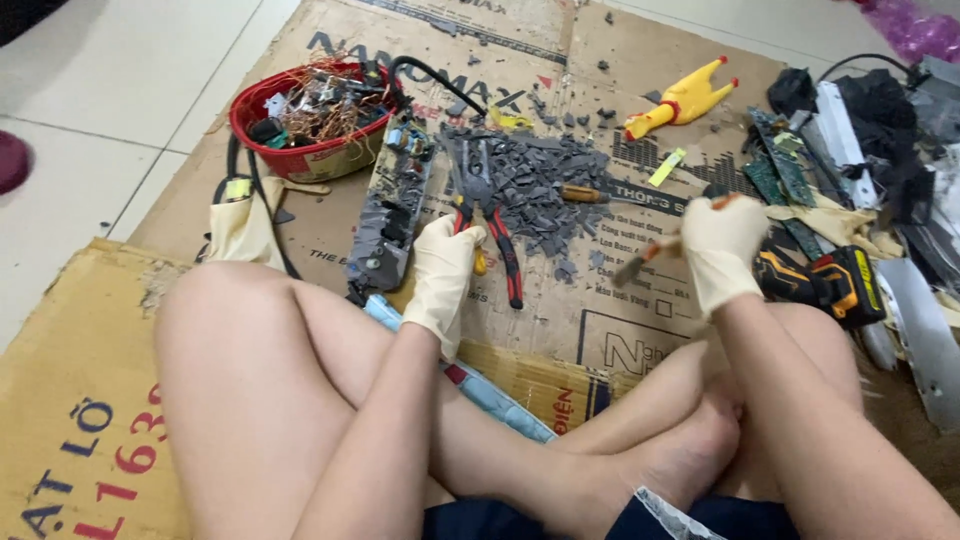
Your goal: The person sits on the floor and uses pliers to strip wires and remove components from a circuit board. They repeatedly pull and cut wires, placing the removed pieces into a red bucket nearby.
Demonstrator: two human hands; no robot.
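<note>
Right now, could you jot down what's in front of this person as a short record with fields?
Setting: flattened cardboard on a tiled floor
Left hand: gloved, resting on red-handled pliers
Right hand: gloved, gripping a small tool, type unclear
Centre: pile of grey plastic fragments
Beside pliers: long circuit board
Far left: red bowl of copper wire and parts
Far right: yellow rubber chicken

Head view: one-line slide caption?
Gloved left hand on pliers, right hand holding tool, over cardboard.
</note>
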